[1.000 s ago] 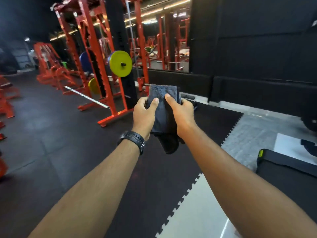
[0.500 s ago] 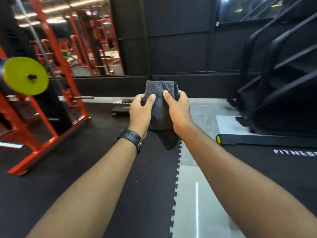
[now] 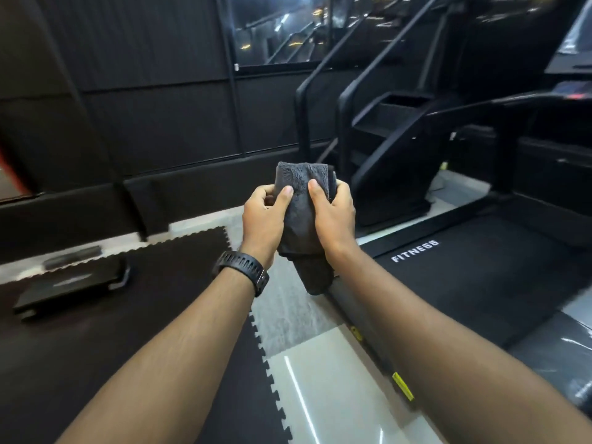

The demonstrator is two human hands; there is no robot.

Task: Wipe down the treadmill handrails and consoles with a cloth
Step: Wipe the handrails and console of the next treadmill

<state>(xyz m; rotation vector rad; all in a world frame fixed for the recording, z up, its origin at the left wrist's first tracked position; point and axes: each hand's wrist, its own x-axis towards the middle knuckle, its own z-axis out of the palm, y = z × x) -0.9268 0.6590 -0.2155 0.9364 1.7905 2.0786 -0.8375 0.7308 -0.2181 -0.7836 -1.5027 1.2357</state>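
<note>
1. The grey cloth (image 3: 302, 200) was held up in front of the person as a thick folded wad. It sat above the seam where the pale floor tiles (image 3: 320, 379) met the treadmill's left edge, and it touched no part of the machine.
2. The left hand (image 3: 261, 216) gripped the cloth's left side with its thumb pressed across the front. Its fingers curled behind, mostly hidden by the fabric.
3. The right hand (image 3: 334, 213) gripped the right side the same way, thumb in front, with its fingertips out of sight behind the wad.
4. A dark tail of cloth hung below both hands, and its folds were hard to make out.
5. A black watch (image 3: 245, 269) circled the left wrist. Only the strap showed.
6. The treadmill belt (image 3: 480, 277) lay to the right, printed with FITNESS (image 3: 415, 250) near its far left corner. The frame edge cut off its right side.
7. A dark handrail (image 3: 512, 102) crossed the upper right. Of the console (image 3: 573, 43) only a slanted sliver showed, cut off by the top right corner.
8. A black stair machine (image 3: 394, 139) stood beyond the cloth, its details lost in shadow.
9. A low black platform (image 3: 73, 286) sat on the rubber mat (image 3: 128, 347) at the left, blurred.
10. A yellow label (image 3: 403, 384) on the treadmill's side rail lay beside the right forearm, its print unreadable.
</note>
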